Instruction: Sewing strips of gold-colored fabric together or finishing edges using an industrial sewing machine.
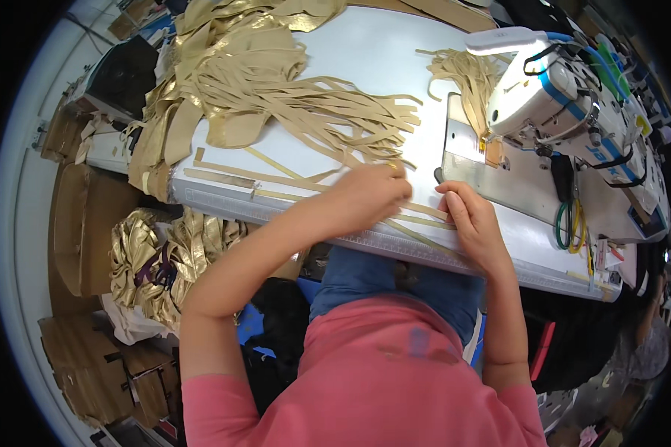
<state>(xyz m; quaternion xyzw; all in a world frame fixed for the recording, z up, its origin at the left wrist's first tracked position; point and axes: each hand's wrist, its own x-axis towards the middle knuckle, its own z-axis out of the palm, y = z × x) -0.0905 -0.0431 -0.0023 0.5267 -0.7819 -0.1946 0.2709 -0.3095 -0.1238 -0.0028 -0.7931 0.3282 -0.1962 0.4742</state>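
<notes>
My left hand (376, 195) is closed over the front part of the table, its fingertips mostly hidden. Thin tan fabric strips lie beside and under it. To its right, my right hand (471, 222) has thumb and fingers pressed together on the end of a tan fabric strip (429, 212), which runs from beside the left hand. Narrower yellowish strips (425, 238) slant across the table edge below. Just beyond the left hand spreads a big bundle of tan strips (328, 112), joined to wider tan and gold fabric pieces.
A white sewing machine (533, 97) stands at the right, with a smaller bunch of strips (466, 78) behind its needle. Green- and yellow-handled scissors (570, 223) are near it. A ruler tape (402, 247) lines the table's front edge. Gold fabric (175, 257) heaps below left, near cardboard boxes (86, 365).
</notes>
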